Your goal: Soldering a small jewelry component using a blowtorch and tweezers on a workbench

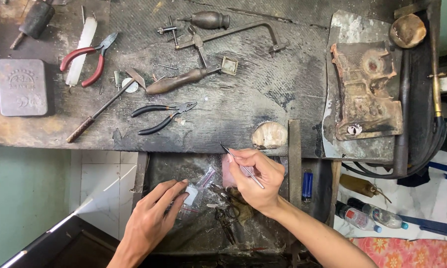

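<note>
Resting beyond both hands is the scarred workbench (243, 104). Below it, the left hand (151, 218) is lying with fingers loosely spread, fingertips pressing a small clear plastic bag (196, 191); it looks light, limp and slippery, best pinched at an edge. Just beside it, the right hand (255, 178) is pinching thin, stiff metal tweezers (240, 165) mid-shaft.

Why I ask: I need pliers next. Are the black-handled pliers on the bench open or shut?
Open. The black pliers lie flat on the bench, handles spread wide apart and jaws slightly parted.
</note>
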